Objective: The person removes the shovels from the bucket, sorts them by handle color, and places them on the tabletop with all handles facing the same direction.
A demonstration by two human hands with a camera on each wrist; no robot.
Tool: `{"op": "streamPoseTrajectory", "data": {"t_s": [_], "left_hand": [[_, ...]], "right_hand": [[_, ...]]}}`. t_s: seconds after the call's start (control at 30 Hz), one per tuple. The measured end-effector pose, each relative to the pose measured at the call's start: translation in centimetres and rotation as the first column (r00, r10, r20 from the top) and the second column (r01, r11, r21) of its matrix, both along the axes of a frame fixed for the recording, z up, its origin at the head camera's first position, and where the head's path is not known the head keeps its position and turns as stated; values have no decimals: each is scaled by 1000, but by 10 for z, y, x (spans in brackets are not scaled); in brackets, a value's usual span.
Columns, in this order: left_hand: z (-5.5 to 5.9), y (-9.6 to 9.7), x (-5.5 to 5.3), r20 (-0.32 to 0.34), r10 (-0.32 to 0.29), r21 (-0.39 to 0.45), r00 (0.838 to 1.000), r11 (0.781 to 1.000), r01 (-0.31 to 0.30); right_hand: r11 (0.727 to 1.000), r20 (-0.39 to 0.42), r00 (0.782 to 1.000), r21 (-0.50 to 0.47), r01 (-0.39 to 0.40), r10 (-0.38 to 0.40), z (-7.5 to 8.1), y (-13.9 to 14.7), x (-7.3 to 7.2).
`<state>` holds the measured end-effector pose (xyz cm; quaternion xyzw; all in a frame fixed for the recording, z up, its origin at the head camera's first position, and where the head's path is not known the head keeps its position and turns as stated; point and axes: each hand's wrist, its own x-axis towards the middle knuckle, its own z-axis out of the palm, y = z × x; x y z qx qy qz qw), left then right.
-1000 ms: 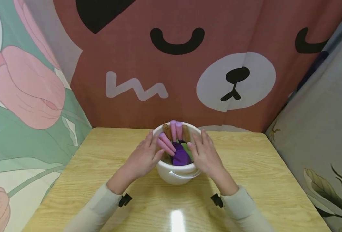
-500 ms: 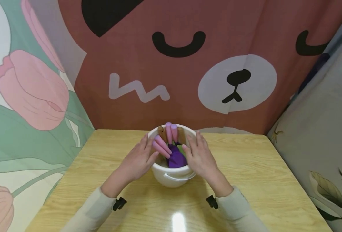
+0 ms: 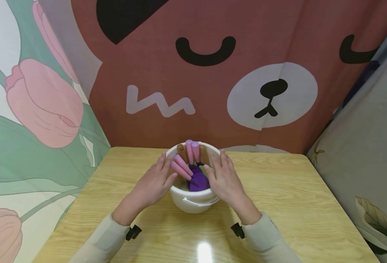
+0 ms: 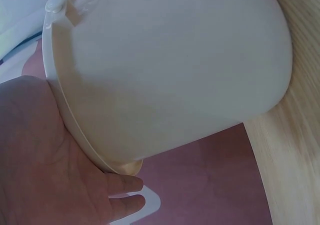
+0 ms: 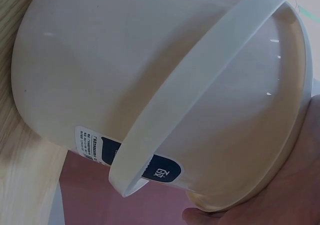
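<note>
A white bucket (image 3: 193, 208) stands upright on the wooden table. In it lean several pink handles (image 3: 181, 170) and two brown wooden handles (image 3: 182, 152), over a purple piece (image 3: 199, 182) with a bit of green beside it. My left hand (image 3: 152, 182) lies along the bucket's left rim, fingers extended. On the opposite side my right hand (image 3: 228, 179) rests on the rim in the same way. The left wrist view shows the left palm (image 4: 50, 170) against the rim. In the right wrist view, the right hand (image 5: 280, 200) touches the rim near the hanging handle (image 5: 195, 85).
The table (image 3: 279, 204) has its back edge close behind the bucket. A reddish-brown curtain with a bear print (image 3: 210, 98) hangs behind it. Patterned curtains stand at left (image 3: 42, 146) and right (image 3: 371, 157). A printed label (image 5: 90, 145) is on the bucket's side.
The bucket has slid left over the table with both hands on its rim, mostly in the first half second. The head view has also shifted slightly.
</note>
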<state>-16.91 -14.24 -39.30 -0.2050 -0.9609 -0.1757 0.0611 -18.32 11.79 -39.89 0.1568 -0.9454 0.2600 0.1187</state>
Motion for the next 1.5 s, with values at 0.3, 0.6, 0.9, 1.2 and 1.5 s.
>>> {"op": "streamPoseTrajectory", "data": {"t_s": [0.3,0.6,0.9,1.2,1.5], "left_hand": [[0,-2,1,23,13,3,1000,1000,-13],[1,-3,0,17,7,9,1000,1000,-7],[1,-4,0,13,3,11,1000,1000,-3],[0,-4,0,17,1,18,1000,1000,-1],[0,-4,0,15,-1,17,1000,1000,1]], "right_hand": [[1000,-16,1000,-13,11,-11,-1,-3,0],[1000,54,998,7,22,-23,4,-2,0],[1000,148,989,-21,0,3,20,5,-12],[991,122,989,-121,-64,79,31,19,-43],[972,146,979,-206,-109,141,31,23,-69]]}}
